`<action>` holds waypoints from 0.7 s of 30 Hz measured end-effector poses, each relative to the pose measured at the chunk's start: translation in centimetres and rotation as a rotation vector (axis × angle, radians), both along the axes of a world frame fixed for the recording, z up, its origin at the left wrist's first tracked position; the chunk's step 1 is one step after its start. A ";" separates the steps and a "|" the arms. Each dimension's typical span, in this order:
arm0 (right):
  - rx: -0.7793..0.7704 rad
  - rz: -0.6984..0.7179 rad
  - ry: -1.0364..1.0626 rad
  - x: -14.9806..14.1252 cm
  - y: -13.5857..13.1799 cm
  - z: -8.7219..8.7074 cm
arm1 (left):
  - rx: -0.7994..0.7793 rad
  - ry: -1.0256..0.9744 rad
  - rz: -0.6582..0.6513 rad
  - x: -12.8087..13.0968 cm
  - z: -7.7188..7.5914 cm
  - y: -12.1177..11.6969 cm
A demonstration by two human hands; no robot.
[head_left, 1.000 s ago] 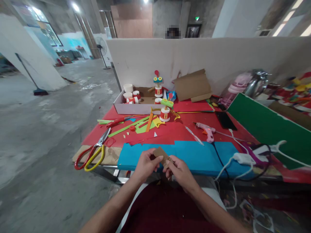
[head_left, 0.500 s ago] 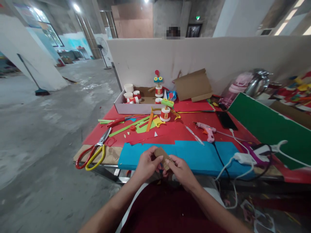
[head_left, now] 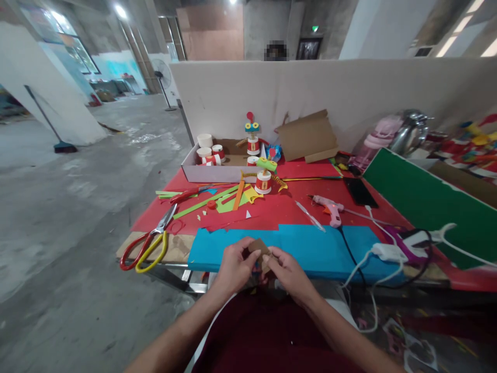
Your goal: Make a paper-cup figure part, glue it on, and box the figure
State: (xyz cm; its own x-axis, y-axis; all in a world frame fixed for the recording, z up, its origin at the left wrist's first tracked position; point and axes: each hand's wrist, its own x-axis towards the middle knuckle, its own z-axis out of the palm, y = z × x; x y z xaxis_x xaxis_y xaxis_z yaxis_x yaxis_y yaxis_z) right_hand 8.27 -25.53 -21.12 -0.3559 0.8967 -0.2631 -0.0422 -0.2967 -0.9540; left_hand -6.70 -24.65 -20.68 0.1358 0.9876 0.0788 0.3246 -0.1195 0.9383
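Between my two hands is a small brown piece of cardboard (head_left: 258, 248), held over the table's near edge. My left hand (head_left: 237, 261) grips its left side with the thumb on top. My right hand (head_left: 286, 267) pinches its right side; the fingers beneath are partly hidden. Just beyond my hands lies blue paper (head_left: 314, 248). To the left, large scissors (head_left: 157, 235) with one red and one yellow handle lie half open. A pink glue gun (head_left: 330, 207) rests to the right, near a clear pen-like stick (head_left: 309, 216).
Paper-cup figures (head_left: 263, 182) stand near a shallow box (head_left: 217, 173) of cups. Paper strips and red-handled pliers (head_left: 184, 195) lie on the red sheet. At the right are a phone (head_left: 361, 191), a power strip (head_left: 390, 253) with cables and a green board (head_left: 419, 202). A partition (head_left: 330, 88) stands behind.
The cardboard piece tilts slightly differently between my fingers, and my right fingertips have shifted a little. Both hands keep their hold. The whole view has moved marginally.
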 end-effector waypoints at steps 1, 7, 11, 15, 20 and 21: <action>0.005 -0.003 0.006 0.0 0.0 0.0 | -0.033 -0.028 -0.010 -0.1 0.1 0.2; 0.054 -0.110 -0.018 -0.3 -0.1 -0.7 | 0.139 0.173 -0.048 0.5 0.3 -0.6; 0.051 -0.176 -0.032 -0.2 -0.1 -0.8 | 0.288 0.313 -0.080 1.1 -0.1 -1.3; -0.017 -0.029 0.006 -0.1 0.0 -0.1 | 0.049 0.015 -0.012 0.5 -0.3 -0.4; 0.019 -0.026 0.013 0.0 -0.2 0.3 | -0.161 -0.156 -0.045 0.1 0.1 0.2; 0.034 -0.034 0.001 0.0 -0.2 0.2 | -0.145 -0.134 -0.043 0.2 0.1 0.1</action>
